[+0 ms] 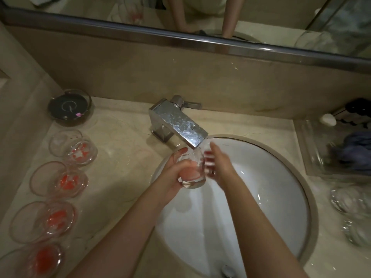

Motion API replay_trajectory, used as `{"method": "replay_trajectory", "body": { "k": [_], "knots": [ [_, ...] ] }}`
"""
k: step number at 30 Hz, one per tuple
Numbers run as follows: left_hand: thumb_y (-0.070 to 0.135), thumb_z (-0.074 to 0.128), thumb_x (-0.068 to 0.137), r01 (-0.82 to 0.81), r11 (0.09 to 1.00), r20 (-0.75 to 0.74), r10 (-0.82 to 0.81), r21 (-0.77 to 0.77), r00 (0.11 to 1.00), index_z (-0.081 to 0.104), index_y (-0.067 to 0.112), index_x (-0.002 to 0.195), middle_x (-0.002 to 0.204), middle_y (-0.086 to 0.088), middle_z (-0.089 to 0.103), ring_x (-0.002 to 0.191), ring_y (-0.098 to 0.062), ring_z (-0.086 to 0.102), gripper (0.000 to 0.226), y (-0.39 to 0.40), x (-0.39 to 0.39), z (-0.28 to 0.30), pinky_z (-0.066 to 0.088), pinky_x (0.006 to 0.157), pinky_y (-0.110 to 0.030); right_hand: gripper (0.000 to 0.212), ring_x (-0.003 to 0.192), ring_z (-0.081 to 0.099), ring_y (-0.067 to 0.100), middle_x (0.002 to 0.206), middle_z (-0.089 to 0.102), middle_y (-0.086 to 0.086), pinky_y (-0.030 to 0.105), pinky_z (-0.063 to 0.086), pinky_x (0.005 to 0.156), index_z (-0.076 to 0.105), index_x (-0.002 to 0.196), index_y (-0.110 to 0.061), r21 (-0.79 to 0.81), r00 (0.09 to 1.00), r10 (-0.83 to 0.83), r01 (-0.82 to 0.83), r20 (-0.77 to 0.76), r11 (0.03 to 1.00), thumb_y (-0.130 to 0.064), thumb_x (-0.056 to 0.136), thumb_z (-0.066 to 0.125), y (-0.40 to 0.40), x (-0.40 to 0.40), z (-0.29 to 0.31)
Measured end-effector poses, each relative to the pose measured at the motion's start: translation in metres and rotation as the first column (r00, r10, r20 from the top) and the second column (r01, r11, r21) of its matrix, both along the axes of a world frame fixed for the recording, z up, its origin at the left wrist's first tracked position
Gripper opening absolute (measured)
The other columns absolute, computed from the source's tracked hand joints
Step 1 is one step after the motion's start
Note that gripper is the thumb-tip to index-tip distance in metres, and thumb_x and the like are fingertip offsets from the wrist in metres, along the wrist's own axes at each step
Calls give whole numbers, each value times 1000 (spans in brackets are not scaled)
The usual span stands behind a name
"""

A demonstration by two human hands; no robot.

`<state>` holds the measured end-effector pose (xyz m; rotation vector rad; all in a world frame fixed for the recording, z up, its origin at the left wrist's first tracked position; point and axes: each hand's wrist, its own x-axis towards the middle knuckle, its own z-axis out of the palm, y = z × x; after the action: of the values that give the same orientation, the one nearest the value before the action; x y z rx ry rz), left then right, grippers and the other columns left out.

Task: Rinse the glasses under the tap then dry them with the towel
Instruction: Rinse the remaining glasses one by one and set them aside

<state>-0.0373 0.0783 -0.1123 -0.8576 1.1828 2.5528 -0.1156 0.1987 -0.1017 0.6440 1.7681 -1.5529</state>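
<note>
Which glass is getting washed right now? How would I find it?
Find the white sink and the shiny tap above it. Right under the spout, the left hand holds one glass, the right hand beside it. The other glasses sit on the counter.

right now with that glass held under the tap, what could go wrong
1. The glass is wet and gripped only by the left hand; the right hand is blurred, apparently rubbing it, so it could slip into the sink.
2. Its rim sits very close to the metal tap spout and might knock and chip.
3. Four glasses lying on their sides by the left forearm could be nudged and roll.
</note>
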Motion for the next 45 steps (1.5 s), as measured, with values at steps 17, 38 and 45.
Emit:
{"method": "replay_trajectory", "body": {
  "k": [17, 38, 45],
  "knots": [
    [34, 67, 90, 211, 807, -40, -279, -552, 960, 76, 15, 92, 94, -4, 77, 93, -15, 71, 21, 1, -24, 16, 51, 89, -25, 28, 76, 59, 17, 100, 57, 6, 27, 54, 69, 54, 107, -16, -329, 989, -46, -3, -142, 944, -25, 86, 70, 35, 34, 2],
    [11, 55, 94, 259, 947, -48, -272, -189, 961, 67, 8, 97, 79, -3, 75, 71, -12, 73, 13, -7, -31, 25, 52, 61, -23, 25, 70, 68, 21, 93, 68, 8, 22, 51, 62, 54, 114, -13, -303, 942, 285, -328, -180, 894, -20, 92, 63, 43, 2, 17],
    [16, 66, 74, 304, 920, -100, -337, -248, 936, 73, 10, 96, 90, -7, 76, 82, -17, 73, 24, -4, -22, 24, 56, 80, -23, 52, 57, 63, 20, 82, 65, 16, 21, 53, 55, 64, 102, -8, -272, 927, 376, -363, -5, 891, -55, 96, 42, 43, 1, 22]
  ]
}}
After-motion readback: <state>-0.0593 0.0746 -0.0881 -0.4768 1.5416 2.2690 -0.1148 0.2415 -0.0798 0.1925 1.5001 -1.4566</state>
